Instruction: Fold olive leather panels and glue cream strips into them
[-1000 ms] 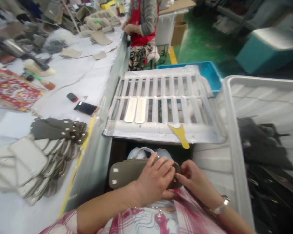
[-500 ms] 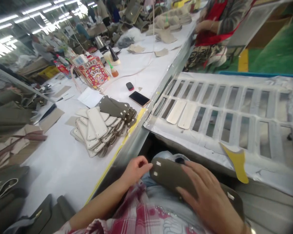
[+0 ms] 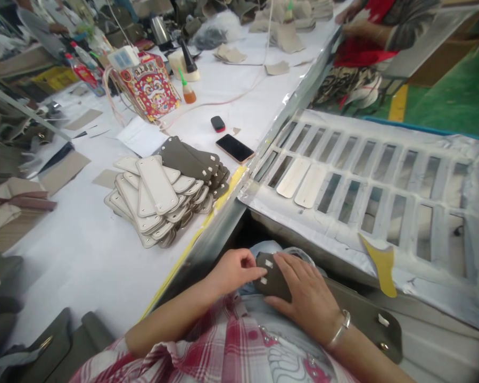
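Observation:
A long dark olive piece (image 3: 367, 308) with rounded ends and small white tabs lies across my lap. My left hand (image 3: 239, 270) is at its left end, thumb and index finger closed on the edge beside two white tabs. My right hand (image 3: 307, 298), with a bracelet at the wrist, lies over the piece with fingers stretched out and thumb apart. On the white table, up and to the left, sits a pile of pale strips (image 3: 155, 186) with metal studs, against dark olive pieces (image 3: 189, 159).
A slotted white frame (image 3: 343, 213) holds two pale strips at right, with a yellow piece (image 3: 383, 266) on its near edge. A phone (image 3: 234, 148), red box (image 3: 154, 88) and glue bottle (image 3: 188, 93) are on the table (image 3: 75, 255). Another person's arm (image 3: 371, 32) shows at top right.
My right hand has slid left along the dark piece, closer to my left hand, uncovering the right end. The camera view has tilted down somewhat.

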`<state>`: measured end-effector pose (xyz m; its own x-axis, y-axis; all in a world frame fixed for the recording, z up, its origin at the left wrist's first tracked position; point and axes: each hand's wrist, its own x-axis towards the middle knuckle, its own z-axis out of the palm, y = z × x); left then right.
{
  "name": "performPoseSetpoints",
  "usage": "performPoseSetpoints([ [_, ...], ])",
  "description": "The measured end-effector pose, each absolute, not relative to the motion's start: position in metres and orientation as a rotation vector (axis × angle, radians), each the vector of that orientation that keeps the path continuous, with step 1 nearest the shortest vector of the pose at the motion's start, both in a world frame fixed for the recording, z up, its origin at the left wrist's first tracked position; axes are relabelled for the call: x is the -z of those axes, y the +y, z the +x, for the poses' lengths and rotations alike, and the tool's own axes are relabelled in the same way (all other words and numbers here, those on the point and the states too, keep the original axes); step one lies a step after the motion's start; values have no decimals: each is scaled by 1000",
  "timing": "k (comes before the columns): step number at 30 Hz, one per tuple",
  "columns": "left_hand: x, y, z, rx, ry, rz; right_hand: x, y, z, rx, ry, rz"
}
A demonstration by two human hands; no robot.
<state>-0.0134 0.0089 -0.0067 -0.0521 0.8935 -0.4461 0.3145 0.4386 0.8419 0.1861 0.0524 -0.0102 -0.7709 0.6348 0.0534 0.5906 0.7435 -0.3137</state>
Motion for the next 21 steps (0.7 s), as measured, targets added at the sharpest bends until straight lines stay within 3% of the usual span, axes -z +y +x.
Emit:
performPoseSetpoints([
  [21,5,13,-12,-580,1678,1320,13,53,183,-332,-2785,-954],
])
